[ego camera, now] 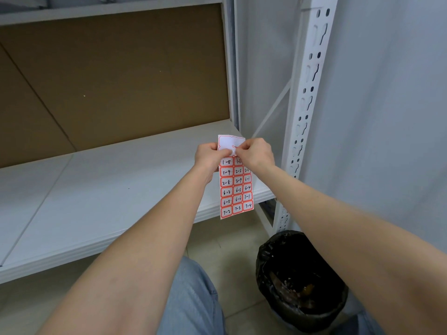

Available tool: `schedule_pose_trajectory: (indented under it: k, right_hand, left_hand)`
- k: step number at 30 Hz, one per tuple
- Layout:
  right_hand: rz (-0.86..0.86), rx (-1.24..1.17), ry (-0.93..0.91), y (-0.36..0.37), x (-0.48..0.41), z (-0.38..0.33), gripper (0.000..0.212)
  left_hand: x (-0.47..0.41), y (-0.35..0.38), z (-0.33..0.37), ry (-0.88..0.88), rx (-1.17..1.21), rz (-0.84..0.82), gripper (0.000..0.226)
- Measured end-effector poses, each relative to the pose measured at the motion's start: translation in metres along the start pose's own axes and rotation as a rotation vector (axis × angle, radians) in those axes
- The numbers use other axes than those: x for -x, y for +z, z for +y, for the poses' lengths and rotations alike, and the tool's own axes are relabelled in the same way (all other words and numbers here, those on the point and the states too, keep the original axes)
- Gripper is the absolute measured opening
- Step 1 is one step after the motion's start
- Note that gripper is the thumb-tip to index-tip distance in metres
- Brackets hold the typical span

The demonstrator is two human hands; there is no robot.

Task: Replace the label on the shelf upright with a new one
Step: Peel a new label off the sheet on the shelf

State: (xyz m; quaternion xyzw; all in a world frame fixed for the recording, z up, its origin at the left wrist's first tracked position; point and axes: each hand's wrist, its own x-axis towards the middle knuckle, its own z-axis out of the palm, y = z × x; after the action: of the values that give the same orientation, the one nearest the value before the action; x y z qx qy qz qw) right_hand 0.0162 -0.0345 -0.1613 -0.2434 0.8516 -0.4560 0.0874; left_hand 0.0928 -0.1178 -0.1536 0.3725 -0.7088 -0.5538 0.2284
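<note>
Up close, the right hand's fingers (238,151) pinch a label at mid-frame, near the top of the sticker sheet (235,187), while the left hand (209,157) grips the sheet's left edge. Numbered red-bordered labels hang below. Right of them stands the white shelf upright (306,112); a black-lined bin (300,279) sits lower right.

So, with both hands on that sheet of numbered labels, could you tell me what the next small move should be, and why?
Probably finish peeling one label free. The left hand holds the label sheet upright while the right hand pinches at its upper part, where the backing is already bare. The slotted shelf upright stands just to the right, within apparent reach.
</note>
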Motion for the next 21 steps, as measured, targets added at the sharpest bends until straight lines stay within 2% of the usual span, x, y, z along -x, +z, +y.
schedule_pose_trajectory:
  k: [10,21]
  right_hand:
    - [-0.011,-0.237,0.143,0.005,-0.008,0.007,0.020]
    - [0.010,-0.319,0.210,0.003,-0.015,0.016,0.013]
  left_hand:
    - [-0.008,0.002,-0.006,-0.032,0.022,0.088,0.010]
    - [-0.013,0.004,-0.009,-0.061,0.012,0.133,0.020]
